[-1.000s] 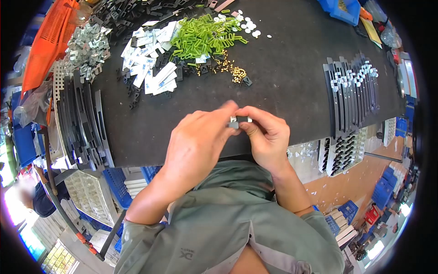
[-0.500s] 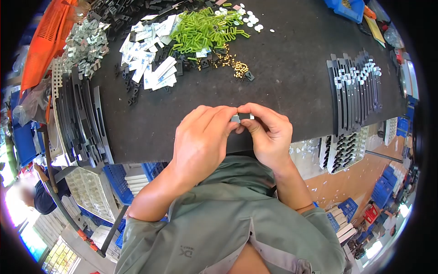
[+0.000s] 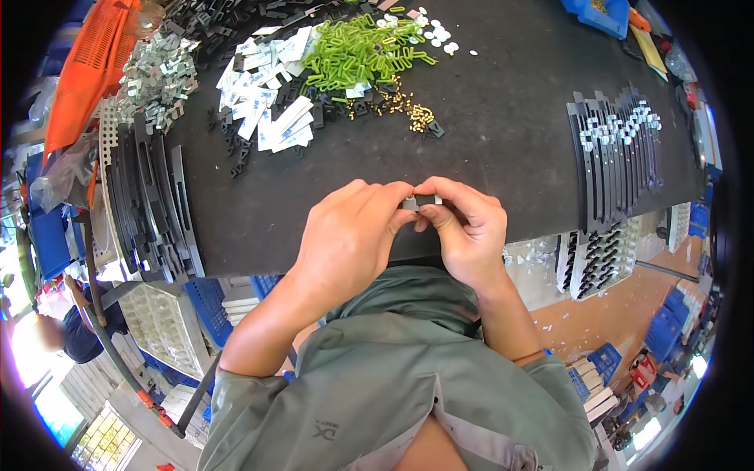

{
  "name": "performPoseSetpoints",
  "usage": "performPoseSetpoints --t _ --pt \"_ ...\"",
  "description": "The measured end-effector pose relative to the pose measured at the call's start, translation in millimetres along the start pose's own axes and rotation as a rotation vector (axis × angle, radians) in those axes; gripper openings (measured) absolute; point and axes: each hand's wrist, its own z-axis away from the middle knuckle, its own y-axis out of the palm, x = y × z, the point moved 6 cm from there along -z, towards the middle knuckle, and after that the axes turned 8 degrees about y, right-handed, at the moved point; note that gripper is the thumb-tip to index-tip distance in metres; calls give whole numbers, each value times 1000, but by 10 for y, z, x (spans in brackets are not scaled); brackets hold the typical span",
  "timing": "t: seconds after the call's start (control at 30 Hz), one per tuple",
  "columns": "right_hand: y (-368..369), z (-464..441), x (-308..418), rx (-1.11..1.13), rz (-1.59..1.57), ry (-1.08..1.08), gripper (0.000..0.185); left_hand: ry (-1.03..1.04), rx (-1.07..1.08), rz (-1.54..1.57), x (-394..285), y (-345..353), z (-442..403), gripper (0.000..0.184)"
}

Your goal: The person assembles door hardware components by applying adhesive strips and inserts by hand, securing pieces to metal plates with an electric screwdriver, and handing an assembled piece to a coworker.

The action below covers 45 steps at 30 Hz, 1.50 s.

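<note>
A small silver metal piece with a black block or pad on it [image 3: 425, 200] is pinched between my two hands, above the near edge of the dark work table [image 3: 503, 149]. My left hand [image 3: 345, 235] grips the silver end with thumb and forefinger. From the other side, the thumb and forefinger of my right hand [image 3: 475, 231] close on the black part. Fingertips cover much of the piece, so its full shape is hidden.
Beyond my hands lie green rubber loops [image 3: 353, 55], white adhesive strips [image 3: 290, 125], small brass parts [image 3: 420, 118] and silver metal clips [image 3: 161, 74]. Long dark bars [image 3: 153, 208] are stacked at left; others bearing silver clips [image 3: 616, 157] stand in a row at right.
My hands stay pinched on the small piece, with barely any finger movement. The whole view has shifted slightly.
</note>
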Motion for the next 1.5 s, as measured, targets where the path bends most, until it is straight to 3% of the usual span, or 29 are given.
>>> performPoseSetpoints --t 0.17,0.3,0.4,0.5,0.53,0.57,0.63,0.73,0.83,1.07,1.5 --pt "-6 -17 4 -24 -11 -7 19 52 -112 -17 2 27 -25 22" --pt "2 -32 -1 -40 -81 36 18 76 -71 -57 -2 8 -31 26" --pt "31 -21 -15 -19 -129 99 18 242 -135 -300 -115 6 38 44" --pt "44 -48 -11 -28 -164 168 17 261 -163 -319 -127 37 53 45" --pt "-1 -111 -18 -82 -4 134 16 362 -116 -196 -281 -13 43 44" --pt "49 -115 -58 -86 -178 279 16 477 -116 -90 -480 -30 110 48" --pt "29 -150 -69 -19 -240 344 15 419 -89 86 -577 -124 40 43" --pt "-37 -145 -144 28 -379 359 16 -38 -248 6 -75 -383 176 25" --pt "-69 -137 -78 33 -471 383 20 -248 -336 -37 204 -518 503 23" --pt "-65 -123 18 95 -628 480 22 -336 -343 -257 424 -569 854 22" --pt "-31 -20 115 204 -835 518 25 -276 -354 -423 381 -627 746 26"
